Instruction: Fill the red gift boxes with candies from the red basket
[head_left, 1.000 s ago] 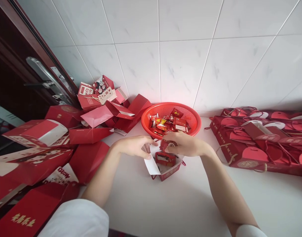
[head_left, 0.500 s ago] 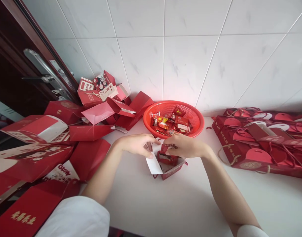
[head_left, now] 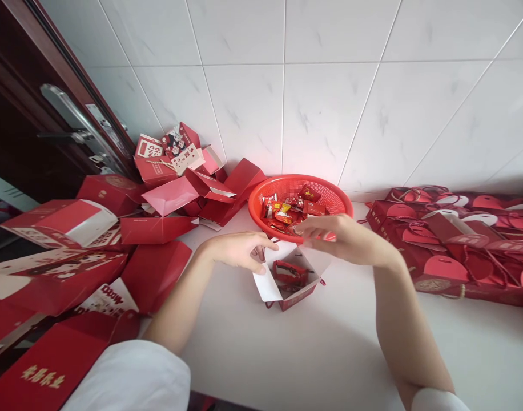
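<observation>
A small red paper gift box (head_left: 302,298) with a white inside stands with its top flaps up on the white table, with several red-wrapped sweets (head_left: 290,275) inside. My left hand (head_left: 238,251) is at the box's left side, its thumb and fingers around the raised white flap. Behind the box sits a red plastic basket (head_left: 256,200) holding mixed wrapped sweets (head_left: 282,214). My right hand (head_left: 345,237) hovers at the basket's front right rim, fingers stretched leftward and slightly apart. I see nothing held in it, though its palm side is hidden.
A heap of opened red gift boxes (head_left: 159,231) spreads over the left. Rows of closed red boxes with cord handles (head_left: 441,271) stand at the right. A tiled wall (head_left: 317,114) bounds the back, and a dark door with a metal handle (head_left: 68,114) is at upper left.
My right hand has left the gift box and moved up and right to the basket's rim. The red packet it had over the box now lies inside. My left hand stays put.
</observation>
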Available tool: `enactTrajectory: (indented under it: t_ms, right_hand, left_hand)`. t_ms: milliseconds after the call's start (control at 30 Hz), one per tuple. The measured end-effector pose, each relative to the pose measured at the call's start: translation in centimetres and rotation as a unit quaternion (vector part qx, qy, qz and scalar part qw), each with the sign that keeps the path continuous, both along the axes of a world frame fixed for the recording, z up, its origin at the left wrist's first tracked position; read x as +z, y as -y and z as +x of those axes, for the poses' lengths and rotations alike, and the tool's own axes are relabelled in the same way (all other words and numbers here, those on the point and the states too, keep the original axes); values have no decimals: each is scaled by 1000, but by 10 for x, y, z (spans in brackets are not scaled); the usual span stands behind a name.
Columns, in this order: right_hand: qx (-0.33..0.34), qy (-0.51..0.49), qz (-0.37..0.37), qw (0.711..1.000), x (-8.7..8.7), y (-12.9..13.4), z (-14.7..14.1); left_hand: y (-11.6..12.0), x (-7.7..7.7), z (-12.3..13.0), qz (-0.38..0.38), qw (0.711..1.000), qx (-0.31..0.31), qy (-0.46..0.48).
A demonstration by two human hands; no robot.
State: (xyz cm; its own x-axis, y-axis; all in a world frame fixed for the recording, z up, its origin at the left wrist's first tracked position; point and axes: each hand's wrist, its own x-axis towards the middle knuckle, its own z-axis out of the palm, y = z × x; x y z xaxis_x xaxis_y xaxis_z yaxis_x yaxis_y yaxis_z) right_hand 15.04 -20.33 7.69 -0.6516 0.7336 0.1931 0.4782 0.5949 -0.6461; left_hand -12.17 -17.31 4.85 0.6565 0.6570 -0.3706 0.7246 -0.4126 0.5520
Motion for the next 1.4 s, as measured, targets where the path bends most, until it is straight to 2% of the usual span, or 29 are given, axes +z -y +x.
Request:
enactTrajectory:
  t_ms: [67, 133, 300, 433, 633, 800, 967, 1067, 1233, 1400]
  right_hand:
    - [-55, -36, 24, 998, 4, 5, 13]
    - [-101, -30, 35, 994, 0, 11, 21]
    - [-147, 70, 21, 987, -31, 30, 29]
    - [-187, 66, -13, 980, -54, 50, 33]
    - [-172, -16, 32, 984, -71, 73, 38]
    - [-149, -67, 60, 985, -81, 81, 36]
    - [-110, -111, 51, 986, -88, 82, 28]
    - [-109, -122, 37, 986, -94, 83, 24]
    - [-100, -131, 33, 986, -105, 82, 25]
    - [-148, -137, 56, 978, -109, 80, 22]
  left_hand:
    - [2, 2, 1, 6, 1000, 0, -8]
    - [4, 5, 3, 11, 1000, -2, -15]
    - [12, 9, 9, 36, 998, -22, -35]
    - [20, 9, 15, 45, 997, -55, -35]
    - [20, 10, 18, 38, 996, -80, -11]
    - [16, 11, 19, 25, 995, -98, 16]
    - [14, 0, 29, 69, 995, -63, 27]
    - [14, -8, 36, 87, 995, -35, 38]
    - [17, -16, 43, 109, 990, -24, 83]
    - [20, -16, 48, 97, 989, -14, 113]
